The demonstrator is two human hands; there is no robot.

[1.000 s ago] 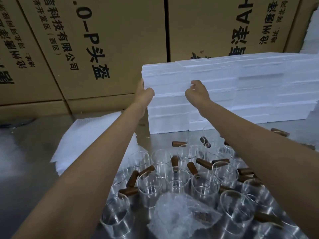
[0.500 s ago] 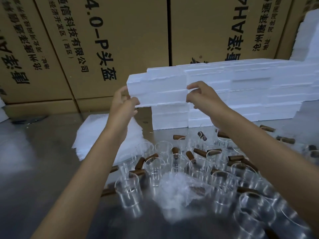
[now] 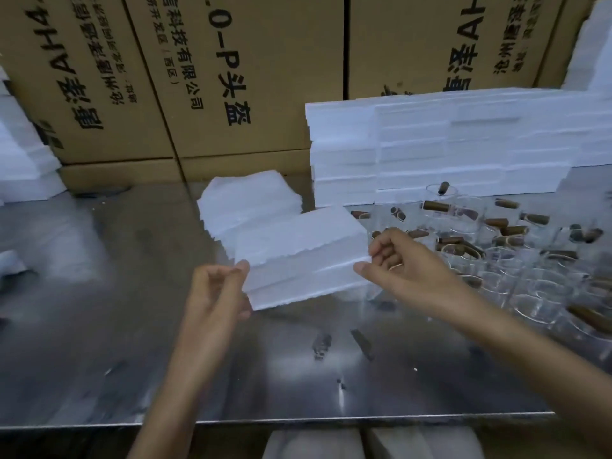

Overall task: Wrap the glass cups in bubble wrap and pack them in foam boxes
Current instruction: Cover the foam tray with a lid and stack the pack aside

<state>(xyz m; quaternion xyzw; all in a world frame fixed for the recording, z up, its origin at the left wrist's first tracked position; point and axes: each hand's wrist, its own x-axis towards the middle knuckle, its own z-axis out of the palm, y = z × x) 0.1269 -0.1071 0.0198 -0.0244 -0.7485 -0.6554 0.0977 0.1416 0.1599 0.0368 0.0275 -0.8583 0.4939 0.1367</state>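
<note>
**Foam box held low over the steel table, one hand at each end**

At the far left, white foam pieces [image 3: 23, 160] are stacked against tall cardboard cartons [image 3: 205, 77] printed with black characters. The cartons line the back of a shiny metal table [image 3: 99, 326].

Moving right, a stack of white bubble-wrap sheets [image 3: 245, 200] lies on the table near the back. Just in front of it is the foam box [image 3: 301, 256], closed and tilted, its near edge toward the person.

The left hand [image 3: 215, 293] is at the box's near left corner, its fingers curled, with thumb and fingertips pinching the corner. The right hand [image 3: 400, 260] is at the box's right end; its fingers are bent inward and pinch the box's right edge between thumb and fingers.

Behind the box, to the right of the bubble wrap, a long stack of foam boxes [image 3: 447, 150] runs along the cartons.

At the right, the glass cups [image 3: 530, 279] stand crowded together on the table in front of that stack, with brown cylindrical handles [image 3: 437, 205] showing among them. More white foam [image 3: 596, 44] rises at the upper right corner.
</note>
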